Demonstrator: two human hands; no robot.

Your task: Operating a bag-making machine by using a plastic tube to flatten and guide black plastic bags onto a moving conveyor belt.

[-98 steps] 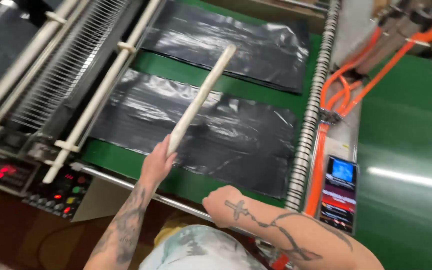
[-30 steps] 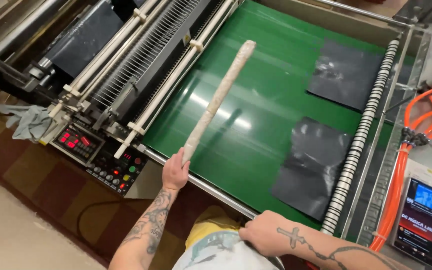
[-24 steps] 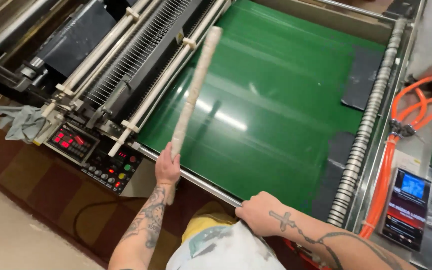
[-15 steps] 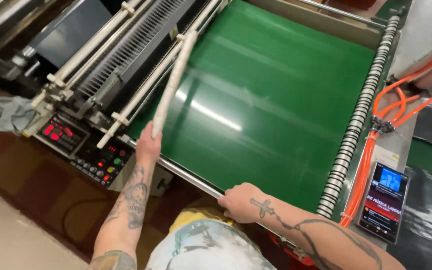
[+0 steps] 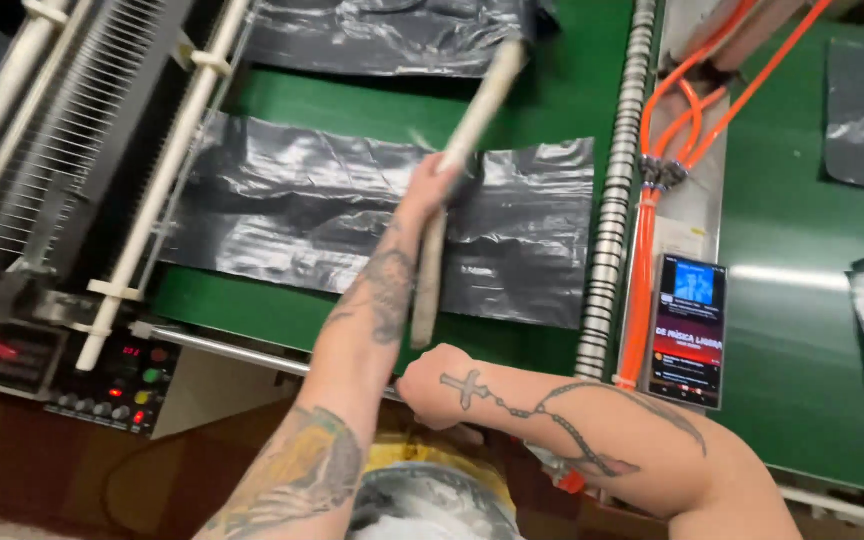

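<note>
Head view, looking down on a bag-making machine. The left hand [image 5: 432, 190], at centre frame, is closed around a long pale cardboard tube [image 5: 467, 140] near its middle; the tube runs diagonally from the upper centre of the frame down to just above the right hand [image 5: 437, 388], its lower end passing behind the left forearm. The right hand sits at lower centre, curled into a loose fist at the near edge of the machine; whether it grips anything cannot be told. Beneath the tube lies a wide sheet of crinkled black plastic film [image 5: 302, 215], flat on the green conveyor belt [image 5: 252, 300], with a second black plastic sheet [image 5: 382, 35] along the top edge of the frame. A ribbed metal roller [image 5: 617, 190] runs vertically right of centre, beside a bundle of orange hoses [image 5: 652, 190]. A smartphone with a lit screen [image 5: 690, 330] rests right of the hoses. A black control panel with red displays and coloured buttons [image 5: 102, 375] occupies the lower left.
</note>
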